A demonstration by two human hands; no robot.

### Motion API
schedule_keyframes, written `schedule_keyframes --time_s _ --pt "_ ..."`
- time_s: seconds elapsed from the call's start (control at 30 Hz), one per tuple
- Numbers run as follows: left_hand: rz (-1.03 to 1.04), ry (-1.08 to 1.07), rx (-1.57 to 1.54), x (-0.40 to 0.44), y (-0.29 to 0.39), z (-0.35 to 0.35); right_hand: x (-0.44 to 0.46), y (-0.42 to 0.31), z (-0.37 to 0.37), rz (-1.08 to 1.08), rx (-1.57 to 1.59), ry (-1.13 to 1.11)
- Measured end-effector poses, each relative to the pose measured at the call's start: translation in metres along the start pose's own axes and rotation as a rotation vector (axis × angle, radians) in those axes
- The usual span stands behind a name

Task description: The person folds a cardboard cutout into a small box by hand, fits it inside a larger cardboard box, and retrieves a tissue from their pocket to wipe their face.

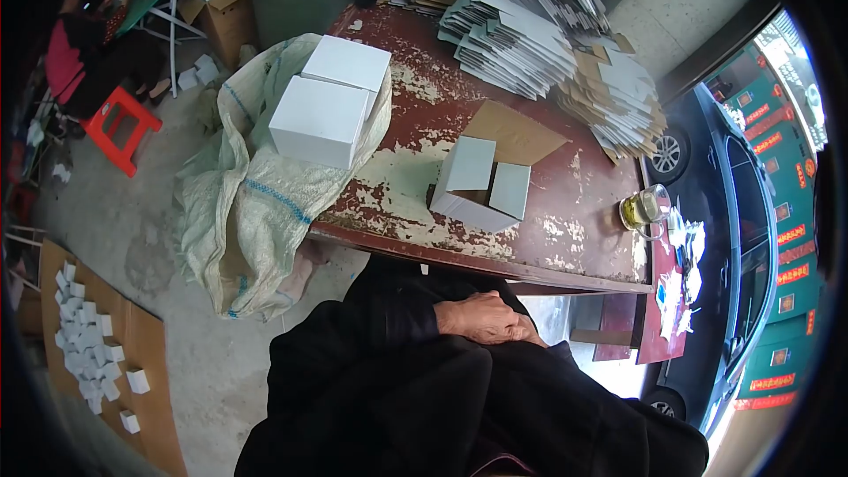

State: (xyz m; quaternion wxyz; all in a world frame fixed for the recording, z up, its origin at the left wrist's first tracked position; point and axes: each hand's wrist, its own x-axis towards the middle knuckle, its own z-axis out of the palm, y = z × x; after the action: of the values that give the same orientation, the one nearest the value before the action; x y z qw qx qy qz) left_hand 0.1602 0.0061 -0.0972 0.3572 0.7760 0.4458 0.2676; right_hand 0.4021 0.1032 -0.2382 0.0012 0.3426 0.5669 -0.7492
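Note:
My left hand [477, 318] rests in my lap below the table edge, its fingers curled, lying against and partly over my right hand [530, 332]. Most of my right hand is hidden, and its fingers do not show. No object is visible in either hand. Nearest on the table is a white cardboard box [477, 208] with its flaps partly raised and a brown inner flap [517, 131] standing up behind. Farther left, two closed white boxes [320, 115] [349, 60] sit side by side on a woven sack [256, 185] that hangs over the table edge.
Stacks of flat white cartons [508, 40] cover the table's far side. A glass mug [642, 208] of yellowish liquid stands near the right edge. Small white boxes [88, 336] lie on floor cardboard. A person [66, 57] is beside a red stool [122, 130]; a car [733, 238] stands right.

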Motion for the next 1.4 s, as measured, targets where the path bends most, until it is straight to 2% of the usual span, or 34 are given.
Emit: schedule_keyframes --time_s 0.13,0.3,0.5,0.6,0.8,0.97,1.1,1.27,1.4 --pt "0.024 0.024 -0.011 0.000 0.001 -0.003 0.003 0.001 0.001 0.024 0.107 0.009" --pt "-0.187 0.159 -0.280 0.001 -0.006 -0.006 0.011 -0.007 0.005 0.026 0.216 0.018" --pt "-0.320 0.115 -0.208 0.018 -0.041 0.016 -0.057 -0.074 0.037 0.010 -0.709 0.290" --pt "-0.346 0.012 -0.100 0.027 -0.046 0.022 -0.090 -0.121 0.072 -0.056 -0.640 0.358" --pt "-0.377 -0.050 -0.169 0.027 -0.039 0.010 -0.100 -0.109 0.061 -0.002 -0.316 0.477" --pt "-0.324 -0.101 -0.098 0.030 -0.038 0.008 -0.075 -0.072 0.050 -0.062 -0.542 0.429" --pt "-0.379 -0.160 -0.061 0.033 -0.039 0.009 -0.037 -0.096 0.035 -0.012 -0.910 0.034" --pt "-0.479 -0.281 -0.202 0.036 -0.028 -0.013 -0.038 -0.103 0.034 -0.066 -0.995 0.031" --pt "-0.456 -0.266 -0.190 0.038 -0.040 0.000 -0.019 -0.119 0.054 -0.120 -1.078 0.011"
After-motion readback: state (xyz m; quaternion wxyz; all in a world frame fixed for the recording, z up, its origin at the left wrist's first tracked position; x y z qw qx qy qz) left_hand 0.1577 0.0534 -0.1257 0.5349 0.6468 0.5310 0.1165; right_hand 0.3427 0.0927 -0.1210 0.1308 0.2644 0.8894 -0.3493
